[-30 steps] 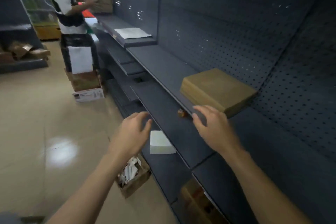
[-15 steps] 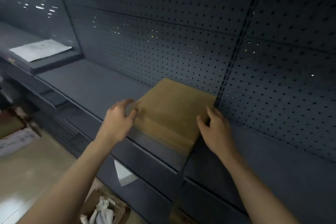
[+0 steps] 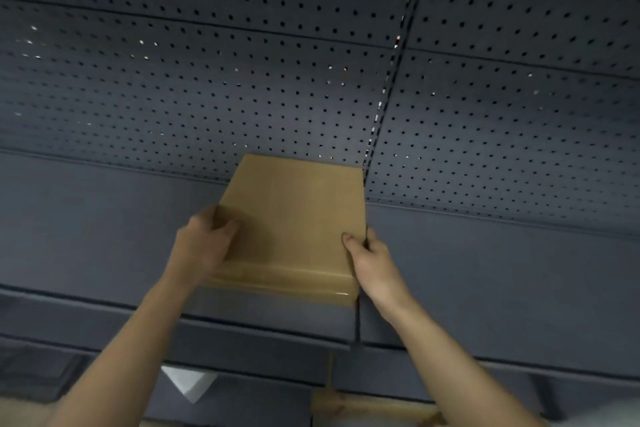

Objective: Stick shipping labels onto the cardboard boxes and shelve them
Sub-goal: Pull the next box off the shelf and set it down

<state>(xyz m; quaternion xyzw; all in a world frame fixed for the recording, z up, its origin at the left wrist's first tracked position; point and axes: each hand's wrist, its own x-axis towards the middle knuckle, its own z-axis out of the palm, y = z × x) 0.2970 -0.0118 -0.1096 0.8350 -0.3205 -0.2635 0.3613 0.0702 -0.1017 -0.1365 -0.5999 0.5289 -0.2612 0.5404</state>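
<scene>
A flat brown cardboard box lies on the dark grey shelf, its far edge against the pegboard back wall. Clear tape runs along its near edge. My left hand grips the box's left side, thumb on top and fingers curled round the edge. My right hand grips the right side near the front corner, thumb on the top face. No shipping label shows on the box's top.
The pegboard wall fills the upper view, with a vertical upright just right of the box. Lower shelves step out below. A white block sits on a lower shelf, and another cardboard box shows at the bottom.
I have turned square to the shelf and come closer. Both hands moved from near the box's sides to gripping it at left and right.
</scene>
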